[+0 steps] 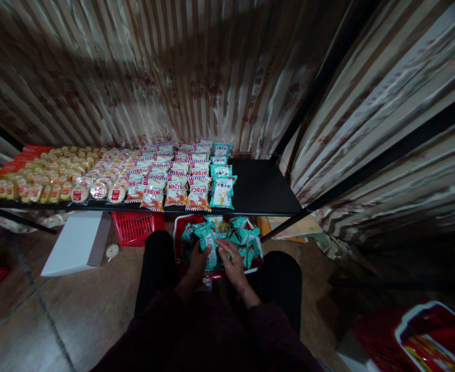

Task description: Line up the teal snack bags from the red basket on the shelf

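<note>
Between my knees sits a red basket with a white rim (pixel 176 243), filled with teal snack bags (pixel 246 236). My left hand (pixel 198 262) is closed on one teal snack bag (pixel 207 238), its thumb on the front, holding it upright above the others. Beside that bag, my right hand (pixel 231 261) has its fingers stretched out, the fingertips at the bag's right edge. Whether they press on it is hard to see. On the black shelf (pixel 264 186) ahead, a column of teal-and-white snack bags (pixel 223 192) stands to the right of rows of orange-and-white snack bags (pixel 176 190).
Round packaged cakes (pixel 97 190) and yellow packaged cakes (pixel 35 192) fill the shelf's left part. Below are a white box (pixel 76 240) and a red basket (pixel 136 227). A slanted black frame bar (pixel 351 178) runs at right. Another red basket (pixel 402 336) stands lower right.
</note>
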Available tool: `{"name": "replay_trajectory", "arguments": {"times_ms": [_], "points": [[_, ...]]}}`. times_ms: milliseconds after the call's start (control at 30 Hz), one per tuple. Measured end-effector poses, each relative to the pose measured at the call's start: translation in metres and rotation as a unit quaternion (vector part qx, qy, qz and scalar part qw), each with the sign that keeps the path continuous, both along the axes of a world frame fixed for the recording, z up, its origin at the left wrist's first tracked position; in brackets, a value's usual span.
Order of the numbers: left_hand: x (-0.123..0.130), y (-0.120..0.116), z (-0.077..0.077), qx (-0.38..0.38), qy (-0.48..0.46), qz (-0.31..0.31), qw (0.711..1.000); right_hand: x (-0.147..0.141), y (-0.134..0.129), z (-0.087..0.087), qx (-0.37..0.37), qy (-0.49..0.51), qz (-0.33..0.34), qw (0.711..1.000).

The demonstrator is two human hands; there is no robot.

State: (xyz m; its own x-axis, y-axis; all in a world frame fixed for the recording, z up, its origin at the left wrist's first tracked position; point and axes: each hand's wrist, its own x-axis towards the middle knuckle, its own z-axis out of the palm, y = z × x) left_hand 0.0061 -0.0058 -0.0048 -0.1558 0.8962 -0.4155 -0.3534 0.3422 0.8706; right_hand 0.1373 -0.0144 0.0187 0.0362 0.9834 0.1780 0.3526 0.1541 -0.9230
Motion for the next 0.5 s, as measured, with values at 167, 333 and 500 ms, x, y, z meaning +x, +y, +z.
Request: {"name": "replay_trajectory", "arguments": {"times_ms": [167,333,500], "points": [[0.000,-0.001,0.005,-0.014,-0.071,-0.015,0.997,0.000,-0.001,-0.004,0.012,-0.026,-0.003,1.000],[0.000,-0.003,0.012,-0.023,-0.102,-0.019,0.994,-0.001,-0.001,-0.008,0.016,-0.058,-0.019,0.998],[-0.001,-0.001,0.007,-0.005,-0.040,-0.012,0.999,-0.002,-0.001,-0.008,0.024,-0.113,-0.021,0.993]]}}
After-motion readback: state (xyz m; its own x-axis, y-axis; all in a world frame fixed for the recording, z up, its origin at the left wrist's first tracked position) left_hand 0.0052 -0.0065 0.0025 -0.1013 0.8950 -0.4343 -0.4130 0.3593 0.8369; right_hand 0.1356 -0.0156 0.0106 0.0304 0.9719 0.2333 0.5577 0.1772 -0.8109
